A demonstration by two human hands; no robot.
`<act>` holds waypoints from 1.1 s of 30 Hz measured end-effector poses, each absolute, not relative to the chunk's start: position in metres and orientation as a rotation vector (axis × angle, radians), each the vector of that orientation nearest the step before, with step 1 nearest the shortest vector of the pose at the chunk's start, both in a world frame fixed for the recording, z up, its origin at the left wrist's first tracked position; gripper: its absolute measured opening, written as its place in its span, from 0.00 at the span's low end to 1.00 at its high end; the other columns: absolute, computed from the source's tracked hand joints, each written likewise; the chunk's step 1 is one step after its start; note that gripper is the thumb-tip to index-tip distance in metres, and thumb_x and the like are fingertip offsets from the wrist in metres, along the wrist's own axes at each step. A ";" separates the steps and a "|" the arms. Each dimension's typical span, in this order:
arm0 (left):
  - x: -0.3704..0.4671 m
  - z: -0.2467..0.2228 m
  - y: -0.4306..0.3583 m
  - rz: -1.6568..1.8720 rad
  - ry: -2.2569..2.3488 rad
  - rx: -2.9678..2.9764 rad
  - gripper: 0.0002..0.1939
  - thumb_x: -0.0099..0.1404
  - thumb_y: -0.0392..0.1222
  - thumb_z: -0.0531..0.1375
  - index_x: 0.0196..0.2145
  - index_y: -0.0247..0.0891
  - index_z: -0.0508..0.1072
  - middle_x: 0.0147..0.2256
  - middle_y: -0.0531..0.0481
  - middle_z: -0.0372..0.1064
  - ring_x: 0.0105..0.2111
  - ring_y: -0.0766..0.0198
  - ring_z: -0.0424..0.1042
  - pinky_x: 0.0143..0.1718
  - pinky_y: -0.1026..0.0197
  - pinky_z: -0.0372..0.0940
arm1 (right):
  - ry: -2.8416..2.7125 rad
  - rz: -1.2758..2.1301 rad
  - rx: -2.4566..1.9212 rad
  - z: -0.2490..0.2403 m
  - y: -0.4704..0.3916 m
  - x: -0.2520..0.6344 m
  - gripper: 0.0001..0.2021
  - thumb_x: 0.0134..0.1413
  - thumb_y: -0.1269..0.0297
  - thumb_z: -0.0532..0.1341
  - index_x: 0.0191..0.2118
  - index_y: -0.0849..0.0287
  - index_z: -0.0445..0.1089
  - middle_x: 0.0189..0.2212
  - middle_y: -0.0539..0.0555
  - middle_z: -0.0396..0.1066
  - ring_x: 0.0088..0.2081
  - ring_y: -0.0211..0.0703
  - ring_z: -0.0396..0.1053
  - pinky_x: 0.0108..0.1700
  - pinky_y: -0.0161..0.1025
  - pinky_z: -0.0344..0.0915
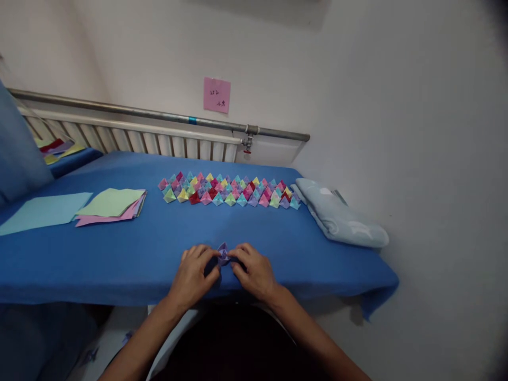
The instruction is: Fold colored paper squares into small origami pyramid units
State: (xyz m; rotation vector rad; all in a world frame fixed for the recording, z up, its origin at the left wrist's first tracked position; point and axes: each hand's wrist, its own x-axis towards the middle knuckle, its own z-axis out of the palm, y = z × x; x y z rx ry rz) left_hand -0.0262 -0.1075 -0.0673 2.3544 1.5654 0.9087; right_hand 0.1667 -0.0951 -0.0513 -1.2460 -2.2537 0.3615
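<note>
A small folded purple paper piece, an origami shape with pointed top, stands between my hands near the front of the blue-covered table. My left hand pinches its left side with the fingertips. On the opposite side my right hand grips the right edge between thumb and fingers. Beyond them, rows of small folded paper pieces in pink, yellow, teal, red and purple stretch across the back of the table.
At left lie a stack of coloured paper and a light-blue sheet. A folded pale-blue blanket rests at the right end. Behind the table run a radiator and a metal pipe; a pink note hangs on the wall.
</note>
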 end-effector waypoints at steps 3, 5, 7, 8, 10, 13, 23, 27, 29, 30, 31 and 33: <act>-0.024 -0.067 -0.106 0.869 1.592 2.373 0.11 0.63 0.39 0.57 0.43 0.43 0.72 0.40 0.50 0.70 0.42 0.57 0.67 0.43 0.53 0.59 | -2.305 0.313 -1.275 -0.050 -0.093 0.164 0.14 0.55 0.71 0.58 0.46 0.53 0.71 0.40 0.52 0.68 0.42 0.40 0.67 0.43 0.36 0.63; -0.022 -0.067 -0.105 0.855 1.611 2.380 0.09 0.63 0.41 0.57 0.42 0.43 0.72 0.38 0.51 0.70 0.41 0.57 0.67 0.42 0.53 0.58 | -2.347 0.279 -1.296 -0.050 -0.093 0.163 0.12 0.56 0.69 0.59 0.45 0.53 0.71 0.40 0.53 0.69 0.41 0.41 0.67 0.42 0.37 0.62; -0.020 -0.067 -0.105 0.846 1.629 2.385 0.08 0.63 0.42 0.57 0.40 0.42 0.72 0.37 0.50 0.69 0.40 0.57 0.67 0.41 0.54 0.58 | -2.378 0.259 -1.311 -0.049 -0.092 0.162 0.11 0.56 0.67 0.60 0.45 0.54 0.71 0.40 0.53 0.69 0.41 0.42 0.66 0.41 0.37 0.61; -0.019 -0.067 -0.104 0.842 1.638 2.388 0.08 0.63 0.42 0.58 0.39 0.42 0.72 0.37 0.50 0.69 0.39 0.57 0.66 0.41 0.53 0.58 | -2.390 0.250 -1.316 -0.048 -0.092 0.161 0.11 0.56 0.66 0.60 0.45 0.54 0.71 0.40 0.53 0.69 0.41 0.43 0.66 0.40 0.38 0.61; -0.019 -0.067 -0.104 0.836 1.656 2.394 0.07 0.62 0.43 0.58 0.38 0.41 0.72 0.37 0.50 0.69 0.39 0.56 0.66 0.41 0.53 0.58 | -2.404 0.229 -1.319 -0.048 -0.093 0.161 0.11 0.56 0.66 0.60 0.46 0.53 0.71 0.40 0.53 0.69 0.41 0.43 0.66 0.40 0.38 0.61; -0.018 -0.067 -0.104 0.829 1.675 2.401 0.07 0.62 0.43 0.58 0.38 0.42 0.73 0.37 0.50 0.69 0.39 0.56 0.66 0.40 0.54 0.58 | -2.398 0.212 -1.313 -0.049 -0.093 0.161 0.12 0.56 0.65 0.60 0.46 0.52 0.71 0.40 0.53 0.69 0.41 0.43 0.66 0.39 0.37 0.61; -0.019 -0.070 -0.103 0.836 1.658 2.417 0.10 0.62 0.43 0.58 0.42 0.44 0.73 0.37 0.49 0.69 0.40 0.56 0.66 0.41 0.54 0.59 | -2.394 0.194 -1.294 -0.053 -0.093 0.163 0.12 0.57 0.66 0.60 0.47 0.53 0.71 0.40 0.54 0.69 0.42 0.43 0.66 0.40 0.38 0.62; -0.020 -0.071 -0.102 0.846 1.655 2.414 0.09 0.62 0.42 0.58 0.41 0.44 0.74 0.38 0.49 0.69 0.40 0.56 0.67 0.41 0.53 0.59 | -2.396 0.182 -1.258 -0.055 -0.093 0.165 0.11 0.58 0.65 0.60 0.46 0.52 0.72 0.40 0.53 0.69 0.41 0.42 0.66 0.41 0.37 0.62; -0.020 -0.071 -0.102 0.851 1.649 2.413 0.09 0.62 0.42 0.58 0.40 0.44 0.75 0.38 0.49 0.70 0.40 0.57 0.67 0.41 0.54 0.59 | -2.412 0.171 -1.255 -0.054 -0.093 0.165 0.10 0.59 0.64 0.59 0.46 0.51 0.72 0.40 0.53 0.69 0.41 0.42 0.65 0.40 0.37 0.61; -0.020 -0.072 -0.102 0.852 1.645 2.413 0.09 0.61 0.42 0.59 0.40 0.44 0.75 0.38 0.50 0.70 0.40 0.57 0.67 0.40 0.54 0.59 | -2.421 0.170 -1.253 -0.054 -0.093 0.165 0.10 0.60 0.63 0.58 0.46 0.51 0.72 0.40 0.53 0.69 0.40 0.42 0.65 0.39 0.37 0.61; -0.021 -0.072 -0.101 0.852 1.640 2.414 0.09 0.61 0.42 0.59 0.40 0.44 0.75 0.38 0.50 0.70 0.39 0.57 0.67 0.40 0.54 0.59 | -2.430 0.168 -1.253 -0.053 -0.092 0.165 0.10 0.60 0.63 0.58 0.46 0.51 0.72 0.40 0.53 0.69 0.40 0.42 0.65 0.39 0.37 0.61; -0.021 -0.072 -0.101 0.851 1.632 2.417 0.09 0.61 0.41 0.59 0.39 0.44 0.75 0.38 0.50 0.70 0.39 0.57 0.67 0.40 0.54 0.59 | -2.452 0.157 -1.258 -0.050 -0.092 0.164 0.10 0.61 0.63 0.58 0.46 0.51 0.72 0.41 0.54 0.69 0.41 0.43 0.65 0.39 0.37 0.61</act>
